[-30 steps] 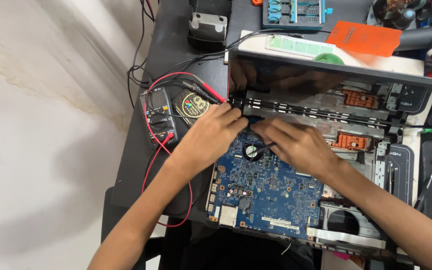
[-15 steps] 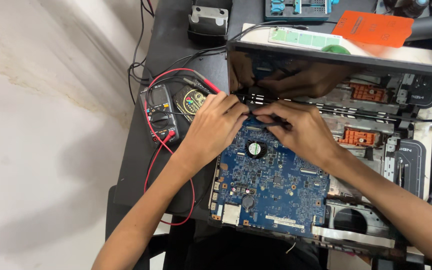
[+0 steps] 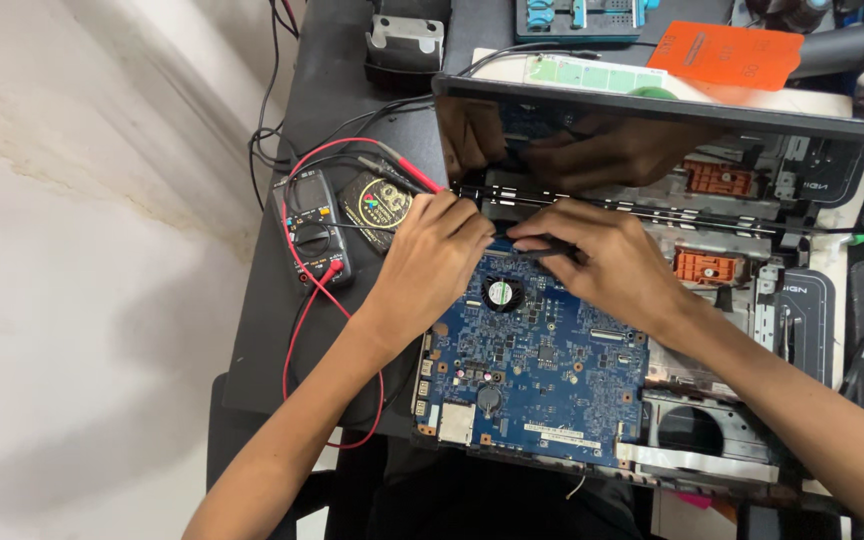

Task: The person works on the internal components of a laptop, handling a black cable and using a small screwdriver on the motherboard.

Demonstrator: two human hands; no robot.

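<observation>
Hands, left and right, pinch together at blue motherboard's top edge; orange card behind

Dark glossy laptop screen stands behind orange card.

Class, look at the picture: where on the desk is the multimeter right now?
In the head view, the multimeter lies on the black desk, left of the blue circuit board and just beyond the left hand, beside a round black tin.

Screen blocks beyond; multimeter leads crowd left, seemingly.
</observation>
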